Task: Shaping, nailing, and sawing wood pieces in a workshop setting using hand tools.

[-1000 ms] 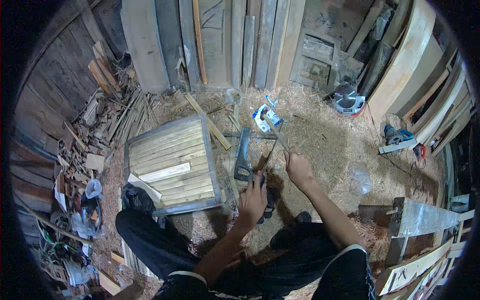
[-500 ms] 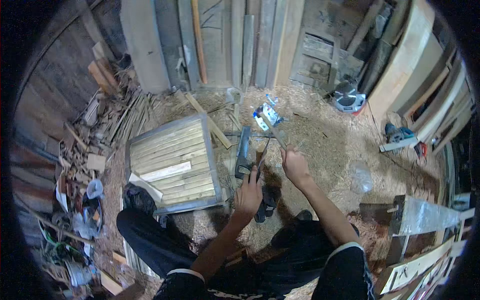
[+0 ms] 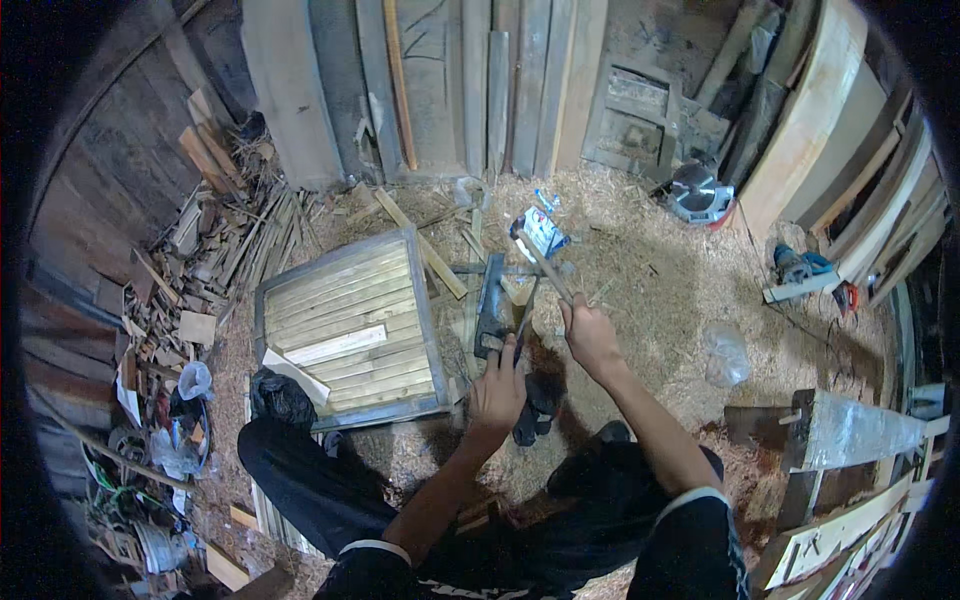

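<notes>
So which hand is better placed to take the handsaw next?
Probably the left hand: its fingertips appear near the grip of the handsaw, closer than the right hand. Both are busy, though: left with a thin dark tool, right with a wooden handle.

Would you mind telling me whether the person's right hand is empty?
No, the right hand is closed around a wooden handle that extends forward toward the blue-and-white packet.

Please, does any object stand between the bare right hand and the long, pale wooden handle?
Nothing visible does: the bare right hand is closed around the near end of the long, pale wooden handle. The blue-and-white plastic package appears by the handle's far end, not between them.
</notes>
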Action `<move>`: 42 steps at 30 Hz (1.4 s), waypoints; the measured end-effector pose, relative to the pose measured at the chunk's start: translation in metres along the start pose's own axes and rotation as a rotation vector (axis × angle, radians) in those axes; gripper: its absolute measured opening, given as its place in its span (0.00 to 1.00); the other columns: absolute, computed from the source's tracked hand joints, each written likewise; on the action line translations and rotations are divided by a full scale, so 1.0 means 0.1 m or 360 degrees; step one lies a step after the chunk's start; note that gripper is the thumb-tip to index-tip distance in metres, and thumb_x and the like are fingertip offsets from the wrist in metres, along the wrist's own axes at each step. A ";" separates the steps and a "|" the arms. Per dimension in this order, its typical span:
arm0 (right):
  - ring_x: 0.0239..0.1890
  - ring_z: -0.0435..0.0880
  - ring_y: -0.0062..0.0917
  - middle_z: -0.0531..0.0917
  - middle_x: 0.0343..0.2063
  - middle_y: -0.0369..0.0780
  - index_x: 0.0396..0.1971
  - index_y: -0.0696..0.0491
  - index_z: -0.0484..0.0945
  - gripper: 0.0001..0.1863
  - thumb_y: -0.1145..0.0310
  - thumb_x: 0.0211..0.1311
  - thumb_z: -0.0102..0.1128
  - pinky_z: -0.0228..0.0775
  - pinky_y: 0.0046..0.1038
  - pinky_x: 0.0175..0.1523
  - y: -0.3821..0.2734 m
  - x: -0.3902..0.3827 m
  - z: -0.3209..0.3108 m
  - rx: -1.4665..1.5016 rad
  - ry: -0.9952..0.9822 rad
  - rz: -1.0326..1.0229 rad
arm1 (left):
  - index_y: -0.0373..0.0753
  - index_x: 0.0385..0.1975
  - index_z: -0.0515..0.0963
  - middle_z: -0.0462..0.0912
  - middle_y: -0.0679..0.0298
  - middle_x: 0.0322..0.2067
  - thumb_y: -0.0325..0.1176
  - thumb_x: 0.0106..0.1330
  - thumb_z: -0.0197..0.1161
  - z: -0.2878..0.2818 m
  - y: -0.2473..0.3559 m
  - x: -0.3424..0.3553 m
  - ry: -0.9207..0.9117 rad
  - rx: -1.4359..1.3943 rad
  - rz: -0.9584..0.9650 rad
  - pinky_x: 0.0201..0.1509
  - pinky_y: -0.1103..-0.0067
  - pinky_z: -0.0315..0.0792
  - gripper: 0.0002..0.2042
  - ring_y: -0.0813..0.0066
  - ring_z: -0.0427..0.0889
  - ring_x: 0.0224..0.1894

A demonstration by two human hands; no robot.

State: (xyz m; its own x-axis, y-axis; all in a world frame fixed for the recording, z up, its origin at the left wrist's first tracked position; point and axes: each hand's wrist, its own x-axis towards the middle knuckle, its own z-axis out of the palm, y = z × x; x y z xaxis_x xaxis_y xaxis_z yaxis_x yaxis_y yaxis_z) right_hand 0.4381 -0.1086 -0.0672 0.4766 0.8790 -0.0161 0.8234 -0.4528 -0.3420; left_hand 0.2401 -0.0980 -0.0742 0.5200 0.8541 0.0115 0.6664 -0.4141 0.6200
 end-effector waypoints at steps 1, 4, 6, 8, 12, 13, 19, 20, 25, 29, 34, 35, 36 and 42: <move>0.28 0.82 0.56 0.80 0.22 0.58 0.41 0.59 0.70 0.18 0.57 0.74 0.44 0.73 0.53 0.31 -0.03 0.02 0.00 0.0088 0.0050 -0.0078 | 0.41 0.67 0.60 0.74 0.42 0.44 0.34 0.69 0.53 0.05 -0.07 0.04 0.0140 -0.0075 0.0087 0.42 0.53 0.74 0.26 0.37 0.79 0.38; 0.26 0.81 0.56 0.80 0.20 0.57 0.42 0.59 0.70 0.17 0.57 0.74 0.44 0.73 0.53 0.30 -0.12 0.00 -0.08 0.0020 0.0145 -0.0198 | 0.39 0.66 0.61 0.74 0.43 0.44 0.35 0.70 0.52 0.07 -0.16 -0.01 0.0075 -0.0111 0.0012 0.42 0.53 0.74 0.25 0.37 0.78 0.38; 0.27 0.83 0.54 0.81 0.21 0.56 0.42 0.59 0.70 0.19 0.55 0.74 0.43 0.74 0.52 0.32 -0.27 0.06 -0.33 0.0031 0.0152 -0.0125 | 0.39 0.66 0.61 0.74 0.43 0.44 0.35 0.71 0.51 0.09 -0.23 -0.02 0.0143 -0.0077 0.0063 0.42 0.53 0.74 0.24 0.37 0.79 0.38; 0.27 0.84 0.52 0.82 0.21 0.54 0.42 0.58 0.70 0.20 0.53 0.74 0.43 0.76 0.51 0.33 -0.53 0.13 -0.65 0.0065 0.0144 -0.0076 | 0.38 0.65 0.62 0.74 0.43 0.44 0.35 0.71 0.51 0.07 -0.31 -0.03 0.0222 -0.0018 0.0090 0.42 0.53 0.74 0.23 0.38 0.79 0.38; 0.27 0.84 0.50 0.82 0.20 0.52 0.43 0.57 0.71 0.20 0.53 0.74 0.43 0.77 0.48 0.31 -0.11 -0.02 -0.23 0.0000 0.0217 0.0036 | 0.36 0.63 0.64 0.76 0.42 0.46 0.35 0.72 0.52 -0.01 0.01 -0.09 0.0104 -0.0124 0.0087 0.46 0.55 0.73 0.22 0.39 0.78 0.42; 0.26 0.84 0.49 0.82 0.20 0.52 0.42 0.57 0.71 0.20 0.53 0.74 0.43 0.77 0.47 0.29 0.10 -0.02 0.00 -0.0256 0.0052 0.0004 | 0.34 0.61 0.64 0.77 0.41 0.48 0.35 0.72 0.53 0.00 0.10 0.00 0.0030 -0.0068 0.0053 0.50 0.58 0.71 0.21 0.40 0.78 0.47; 0.25 0.82 0.55 0.81 0.19 0.55 0.40 0.59 0.70 0.21 0.54 0.75 0.41 0.73 0.52 0.28 -0.08 0.10 -0.15 -0.0028 0.0092 -0.0159 | 0.33 0.57 0.67 0.78 0.41 0.46 0.33 0.71 0.53 0.00 -0.02 0.12 0.0157 -0.0231 0.0046 0.47 0.57 0.73 0.17 0.39 0.78 0.45; 0.23 0.82 0.54 0.80 0.19 0.55 0.40 0.59 0.70 0.20 0.55 0.75 0.41 0.74 0.51 0.27 -0.14 0.10 -0.24 -0.0045 0.0100 -0.0138 | 0.33 0.56 0.68 0.78 0.41 0.46 0.33 0.71 0.53 -0.01 -0.04 0.09 0.0111 -0.0209 -0.0019 0.46 0.58 0.73 0.17 0.39 0.78 0.45; 0.26 0.84 0.52 0.82 0.22 0.55 0.43 0.60 0.73 0.22 0.53 0.74 0.41 0.77 0.49 0.32 -0.45 0.16 -0.67 0.0311 0.0179 0.0131 | 0.36 0.63 0.62 0.76 0.40 0.43 0.36 0.72 0.50 0.03 -0.20 0.01 0.0163 -0.0231 0.0045 0.41 0.53 0.73 0.22 0.36 0.78 0.41; 0.28 0.84 0.52 0.82 0.23 0.56 0.43 0.59 0.72 0.22 0.52 0.74 0.42 0.77 0.50 0.34 0.06 0.04 -0.04 -0.0108 0.0054 -0.0134 | 0.36 0.61 0.64 0.76 0.40 0.44 0.35 0.71 0.51 0.05 -0.06 0.07 0.0206 -0.0237 0.0150 0.42 0.53 0.73 0.21 0.36 0.78 0.41; 0.28 0.84 0.51 0.82 0.22 0.54 0.41 0.58 0.71 0.21 0.53 0.74 0.42 0.77 0.50 0.34 -0.15 0.05 -0.23 -0.0118 -0.0052 -0.0012 | 0.36 0.61 0.65 0.81 0.45 0.44 0.34 0.70 0.53 0.02 -0.03 0.10 0.0026 -0.0157 -0.0061 0.49 0.55 0.71 0.21 0.41 0.80 0.43; 0.28 0.84 0.51 0.82 0.22 0.53 0.42 0.58 0.71 0.20 0.53 0.74 0.42 0.77 0.50 0.34 -0.24 0.06 -0.38 -0.0092 -0.0007 -0.0029 | 0.36 0.61 0.65 0.81 0.45 0.44 0.34 0.70 0.53 0.03 -0.04 0.05 0.0012 -0.0157 -0.0063 0.49 0.55 0.71 0.21 0.41 0.80 0.43; 0.28 0.84 0.52 0.82 0.21 0.53 0.42 0.58 0.71 0.20 0.54 0.74 0.42 0.77 0.51 0.34 -0.37 0.12 -0.55 -0.0055 0.0045 -0.0067 | 0.36 0.60 0.65 0.80 0.45 0.43 0.34 0.70 0.53 0.04 -0.07 0.04 0.0049 -0.0108 -0.0041 0.47 0.55 0.71 0.20 0.41 0.80 0.42; 0.27 0.83 0.54 0.82 0.21 0.53 0.42 0.58 0.71 0.18 0.57 0.74 0.43 0.77 0.50 0.33 -0.08 -0.02 -0.17 -0.0184 0.0017 0.0008 | 0.37 0.61 0.64 0.77 0.41 0.44 0.36 0.72 0.51 0.03 0.10 -0.01 0.0125 -0.0246 0.0137 0.44 0.53 0.73 0.20 0.36 0.79 0.41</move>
State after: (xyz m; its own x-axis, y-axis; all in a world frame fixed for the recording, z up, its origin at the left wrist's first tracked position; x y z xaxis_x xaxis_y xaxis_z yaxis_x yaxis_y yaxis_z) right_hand 0.4361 -0.1099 -0.0483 0.4838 0.8751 -0.0072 0.8506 -0.4721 -0.2315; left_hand 0.2481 -0.1039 -0.0705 0.5241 0.8421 0.1274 0.5279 -0.4386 0.7273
